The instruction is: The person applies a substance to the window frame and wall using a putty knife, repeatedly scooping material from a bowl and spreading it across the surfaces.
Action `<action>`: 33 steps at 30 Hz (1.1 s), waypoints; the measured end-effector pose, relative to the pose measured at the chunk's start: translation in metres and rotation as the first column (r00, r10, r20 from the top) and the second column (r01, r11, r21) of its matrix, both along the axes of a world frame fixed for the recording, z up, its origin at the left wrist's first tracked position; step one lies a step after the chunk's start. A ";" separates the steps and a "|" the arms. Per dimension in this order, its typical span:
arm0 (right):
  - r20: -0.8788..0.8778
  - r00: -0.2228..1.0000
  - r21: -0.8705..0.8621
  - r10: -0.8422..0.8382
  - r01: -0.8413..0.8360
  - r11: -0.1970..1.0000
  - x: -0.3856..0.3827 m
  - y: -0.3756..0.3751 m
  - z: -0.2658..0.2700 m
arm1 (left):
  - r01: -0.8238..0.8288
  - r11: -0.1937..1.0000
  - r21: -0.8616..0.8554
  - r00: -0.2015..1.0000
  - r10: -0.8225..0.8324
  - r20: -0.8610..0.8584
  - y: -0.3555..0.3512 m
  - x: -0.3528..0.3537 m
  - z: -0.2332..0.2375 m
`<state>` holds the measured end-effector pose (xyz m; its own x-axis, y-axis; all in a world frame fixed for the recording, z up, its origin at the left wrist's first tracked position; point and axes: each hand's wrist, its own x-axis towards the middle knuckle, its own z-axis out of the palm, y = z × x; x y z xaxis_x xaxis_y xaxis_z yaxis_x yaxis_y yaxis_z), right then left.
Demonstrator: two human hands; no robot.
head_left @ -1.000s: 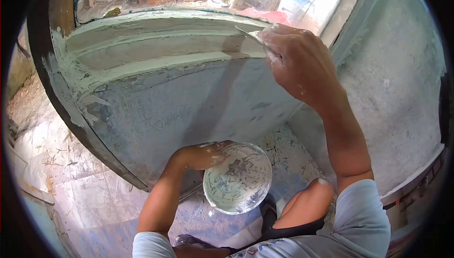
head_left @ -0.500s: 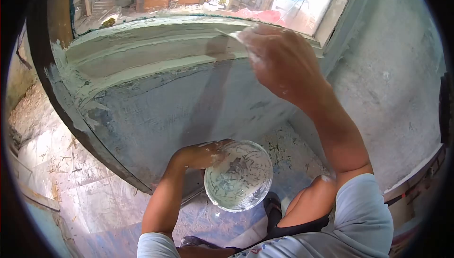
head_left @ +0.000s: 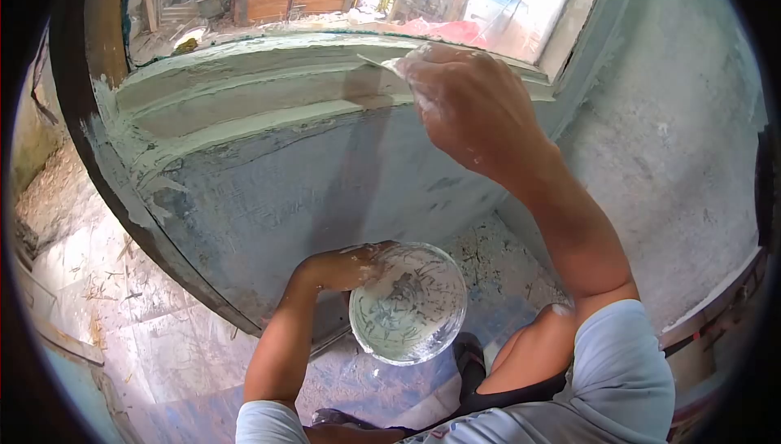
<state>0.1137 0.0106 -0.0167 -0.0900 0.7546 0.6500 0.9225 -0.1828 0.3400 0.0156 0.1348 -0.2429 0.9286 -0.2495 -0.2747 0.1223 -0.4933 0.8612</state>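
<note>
1. Your right hand [head_left: 472, 98] sits farther left along the ledge [head_left: 244, 86] than earlier, clenched on a thin blade [head_left: 381, 62].
2. Round container [head_left: 446, 314], below the ledge, has pale paste [head_left: 390, 322] smeared inside.
3. Your left hand [head_left: 358, 267] grasps the container's left side, fingers partly hidden.
4. Your right arm reaches up and forward, elbow slightly bent.

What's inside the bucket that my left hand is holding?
The bucket has pale paste smeared inside, with dark marks in it. Your left hand covers part of its upper-left side, so whatever is there can't be seen.
</note>
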 end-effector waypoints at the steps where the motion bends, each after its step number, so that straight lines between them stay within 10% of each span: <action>1: -0.027 0.999 -0.022 -0.043 0.042 0.999 0.004 -0.002 0.000 | -0.001 1.000 0.002 1.000 0.001 -0.004 0.004 0.002 -0.011; 4: 0.045 0.997 -0.041 -0.056 0.058 0.997 0.011 -0.010 0.009 | 0.167 0.985 -0.047 0.975 -0.157 0.158 0.007 0.009 -0.026; 7: 0.018 0.997 -0.077 -0.072 0.073 0.994 -0.005 -0.004 0.010 | 0.004 0.998 -0.057 0.996 -0.010 -0.093 -0.002 0.000 0.000; 10: 0.012 1.000 -0.029 -0.015 0.016 0.999 0.005 -0.004 0.001 | 0.106 0.969 0.224 0.956 -0.162 0.246 0.008 0.011 -0.039; 22: 0.027 0.994 -0.050 -0.107 0.108 0.993 0.014 -0.013 0.008 | 0.028 0.998 -0.049 0.995 -0.033 -0.093 -0.005 0.001 0.013; 33: 0.072 0.995 -0.037 -0.073 0.076 0.996 0.008 -0.006 0.002 | 0.186 0.902 0.390 0.965 -0.242 0.099 -0.001 0.003 0.007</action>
<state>0.1213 0.0049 -0.0149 -0.0772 0.7862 0.6131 0.8803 -0.2350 0.4122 0.0187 0.1342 -0.2361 0.9003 -0.3517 -0.2566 -0.1323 -0.7826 0.6083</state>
